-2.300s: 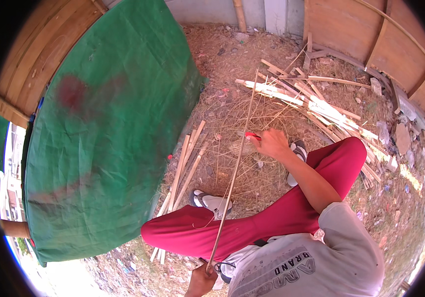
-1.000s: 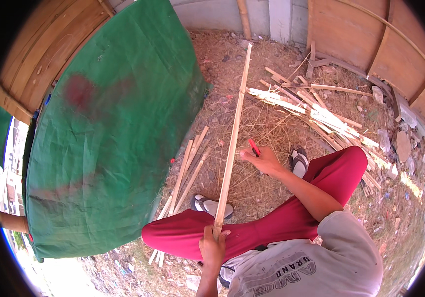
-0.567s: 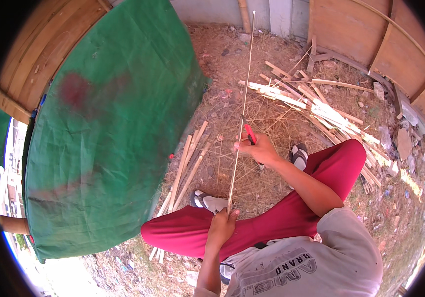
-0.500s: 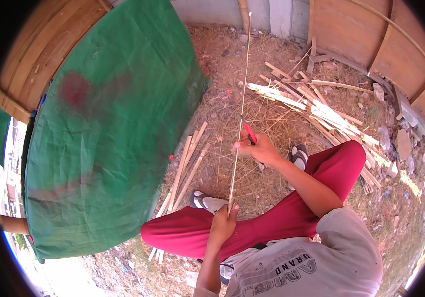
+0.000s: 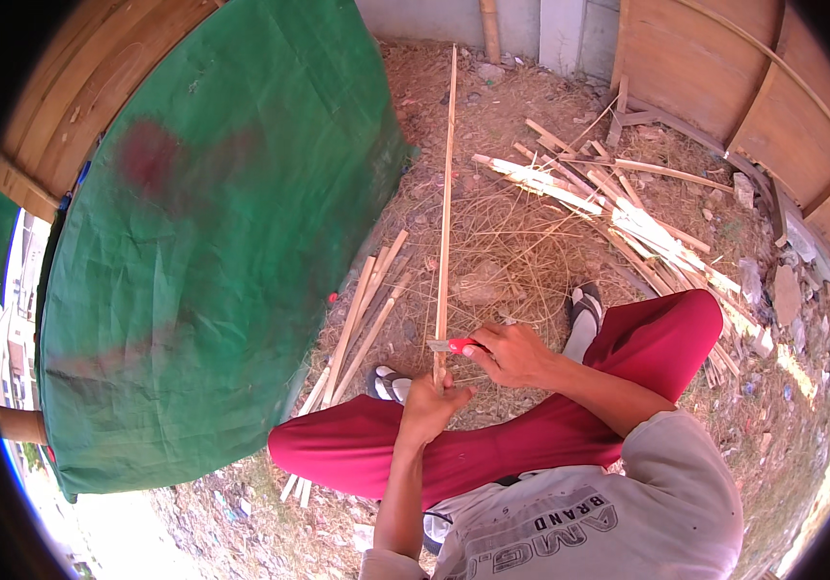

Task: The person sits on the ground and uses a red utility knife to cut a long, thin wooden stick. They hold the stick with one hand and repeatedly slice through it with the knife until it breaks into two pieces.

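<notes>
A long, thin strip of bamboo or wood points away from me, its far end near the back wall. My left hand is closed round its near end, just above my left thigh. In my right hand is a red-handled utility knife, gripped with the blade pointing left. The blade lies across the strip, a little beyond my left fingers. Whether the edge bites into the strip I cannot tell.
Split strips lie piled at the right; several more lie by my left knee. Thin shavings cover the ground before my sandalled feet. A green tarp hangs at the left, wooden panels stand at the back right.
My right hand has drawn the knife back toward my left hand, and its blade has turned to lie across the strip. The strip's far end has swung left and dropped lower in view.
</notes>
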A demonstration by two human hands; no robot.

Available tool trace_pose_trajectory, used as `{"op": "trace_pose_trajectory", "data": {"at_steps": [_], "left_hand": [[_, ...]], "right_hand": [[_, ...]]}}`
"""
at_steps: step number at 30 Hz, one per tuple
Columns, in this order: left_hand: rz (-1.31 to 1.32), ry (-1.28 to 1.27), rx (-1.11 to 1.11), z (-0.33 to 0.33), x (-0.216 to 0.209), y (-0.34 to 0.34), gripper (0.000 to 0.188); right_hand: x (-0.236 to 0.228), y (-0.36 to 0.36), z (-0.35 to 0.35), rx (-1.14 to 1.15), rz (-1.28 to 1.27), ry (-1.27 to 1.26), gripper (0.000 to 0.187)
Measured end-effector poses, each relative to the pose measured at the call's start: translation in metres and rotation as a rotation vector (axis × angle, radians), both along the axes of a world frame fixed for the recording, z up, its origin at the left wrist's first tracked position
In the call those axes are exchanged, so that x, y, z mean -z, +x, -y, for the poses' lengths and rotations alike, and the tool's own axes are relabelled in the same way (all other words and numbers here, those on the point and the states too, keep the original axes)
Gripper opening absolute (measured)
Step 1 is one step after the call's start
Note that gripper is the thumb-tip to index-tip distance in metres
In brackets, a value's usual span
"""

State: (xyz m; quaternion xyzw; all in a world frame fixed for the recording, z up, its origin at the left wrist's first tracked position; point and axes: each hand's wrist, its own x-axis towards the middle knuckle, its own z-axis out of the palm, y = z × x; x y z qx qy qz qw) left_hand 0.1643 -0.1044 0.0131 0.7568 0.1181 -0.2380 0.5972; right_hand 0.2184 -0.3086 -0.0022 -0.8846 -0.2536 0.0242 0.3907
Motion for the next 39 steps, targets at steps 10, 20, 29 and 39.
{"op": "trace_pose_trajectory", "data": {"at_steps": [10,20,29,39], "left_hand": [[0.018,-0.058,-0.046,0.003,0.008,0.004,0.024],[-0.09,-0.025,-0.049,0.004,-0.004,-0.005,0.019],[-0.129,-0.084,-0.098,0.004,-0.004,-0.01,0.019],[-0.145,-0.09,-0.108,0.005,-0.009,-0.012,0.015]], "right_hand": [[0.006,0.0,-0.009,-0.035,0.181,0.047,0.033],[0.008,-0.005,-0.013,0.031,0.308,0.018,0.033],[0.016,-0.005,-0.015,-0.018,0.234,-0.078,0.035],[0.015,-0.003,-0.016,0.044,0.271,-0.035,0.036]]}}
